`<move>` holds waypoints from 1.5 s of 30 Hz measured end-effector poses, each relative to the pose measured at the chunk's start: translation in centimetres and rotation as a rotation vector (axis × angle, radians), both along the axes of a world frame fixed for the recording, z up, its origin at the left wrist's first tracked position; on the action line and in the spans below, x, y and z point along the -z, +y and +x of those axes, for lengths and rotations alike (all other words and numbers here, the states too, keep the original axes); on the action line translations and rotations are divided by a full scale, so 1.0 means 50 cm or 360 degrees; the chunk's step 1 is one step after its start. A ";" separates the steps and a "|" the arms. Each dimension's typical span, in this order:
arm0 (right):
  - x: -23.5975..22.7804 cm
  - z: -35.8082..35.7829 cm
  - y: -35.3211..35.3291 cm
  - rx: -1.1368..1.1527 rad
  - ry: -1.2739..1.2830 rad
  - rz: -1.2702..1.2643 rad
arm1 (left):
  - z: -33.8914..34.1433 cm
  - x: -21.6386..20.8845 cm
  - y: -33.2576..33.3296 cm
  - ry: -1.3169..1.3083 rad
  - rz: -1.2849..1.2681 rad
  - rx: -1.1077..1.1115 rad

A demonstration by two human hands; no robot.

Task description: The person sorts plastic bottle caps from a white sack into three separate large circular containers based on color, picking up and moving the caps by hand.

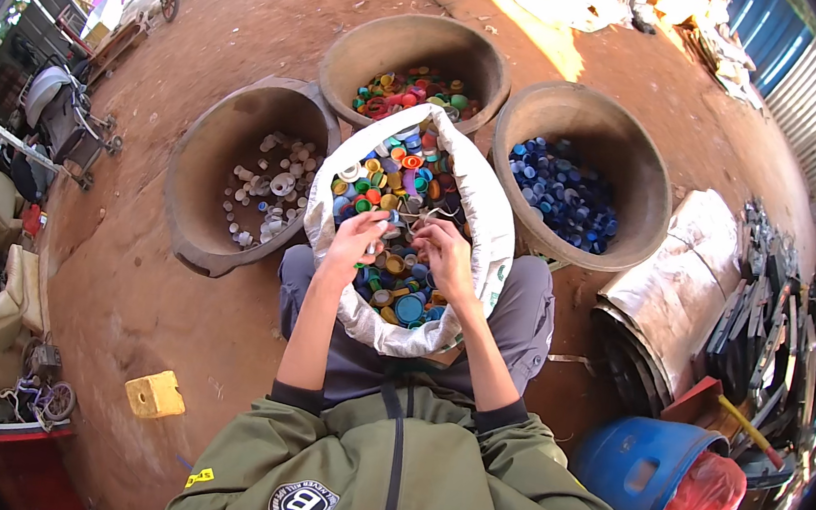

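Note:
Between my knees stands an open white woven sack [490,214], filled with bottle caps [409,308] of many colours. Over the left part of its opening, my left hand [357,241] is closed, with pale caps showing at its curled fingers. My right hand [445,257] is over the right part of the opening, its fingers drawn together and pointing down at the caps. What its fingertips hold, if anything, is hidden. Thin pale strips lie among the caps by the right fingers.
Around the sack stand a left tub [198,171] with white caps, a far tub [352,42] with red, green and yellow caps, and a right tub [648,197] with blue caps. A blue barrel [620,471] lies at right, a yellow block [155,394] at left.

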State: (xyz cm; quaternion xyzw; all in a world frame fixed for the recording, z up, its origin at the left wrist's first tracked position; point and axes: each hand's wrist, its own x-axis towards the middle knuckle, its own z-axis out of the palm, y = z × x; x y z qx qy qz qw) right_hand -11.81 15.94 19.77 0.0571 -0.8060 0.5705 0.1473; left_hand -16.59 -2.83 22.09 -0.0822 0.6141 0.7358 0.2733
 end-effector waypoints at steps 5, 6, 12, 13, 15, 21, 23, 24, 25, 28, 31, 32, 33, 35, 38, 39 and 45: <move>-0.004 0.023 0.010 0.0184 -0.0209 0.0256 | -0.025 0.034 -0.040 -0.0361 0.0714 -0.0143; -0.014 0.025 0.009 0.0171 -0.0206 0.0321 | -0.024 0.037 -0.038 -0.0427 0.0775 -0.0217; -0.057 0.028 -0.030 -0.0054 -0.0425 -0.0206 | -0.005 0.069 0.009 -0.0506 0.1197 -0.0390; -0.050 0.031 -0.043 -0.0053 -0.0505 -0.0316 | 0.000 0.074 0.015 -0.0451 0.1181 -0.0405; -0.030 0.033 -0.066 -0.0097 -0.0588 -0.0567 | 0.008 0.070 0.036 -0.0290 0.1092 -0.0509; -0.007 0.041 -0.092 -0.0225 -0.1088 -0.1924 | 0.040 0.015 0.099 0.0437 0.0388 -0.0730; 0.007 0.036 -0.090 -0.0208 -0.1169 -0.2083 | 0.049 -0.008 0.104 0.0878 0.0002 -0.0432; 0.019 0.034 -0.090 -0.0207 -0.1205 -0.2152 | 0.049 -0.013 0.104 0.1132 -0.0218 -0.0296; 0.032 0.035 -0.090 -0.0204 -0.1240 -0.2221 | 0.047 -0.006 0.105 0.1131 -0.0218 -0.0237; 0.024 0.025 -0.091 -0.0268 -0.1364 -0.2366 | 0.037 -0.015 0.090 0.1144 -0.0222 -0.0285; 0.011 0.008 -0.093 -0.0268 -0.1432 -0.2374 | 0.019 -0.011 0.075 0.1217 -0.0255 -0.0528; 0.010 -0.005 -0.088 -0.0326 -0.1420 -0.2405 | 0.012 -0.015 0.073 0.1231 -0.0261 -0.0614; 0.009 -0.018 -0.081 -0.0387 -0.1411 -0.2434 | 0.004 -0.018 0.073 0.1180 -0.0061 -0.0765; -0.053 -0.073 -0.055 -0.0182 -0.1008 -0.2097 | -0.010 -0.006 0.050 0.0862 0.0354 -0.0828; -0.112 -0.252 -0.012 -0.0189 -0.0588 -0.2288 | -0.016 0.067 0.018 0.0327 0.1119 -0.0693; -0.163 -0.307 -0.013 -0.0095 -0.0567 -0.2355 | -0.012 0.093 0.014 0.0115 0.1256 -0.0715; -0.143 -0.385 0.006 -0.0160 -0.0532 -0.1648 | 0.007 0.143 -0.006 -0.0548 0.1672 -0.0939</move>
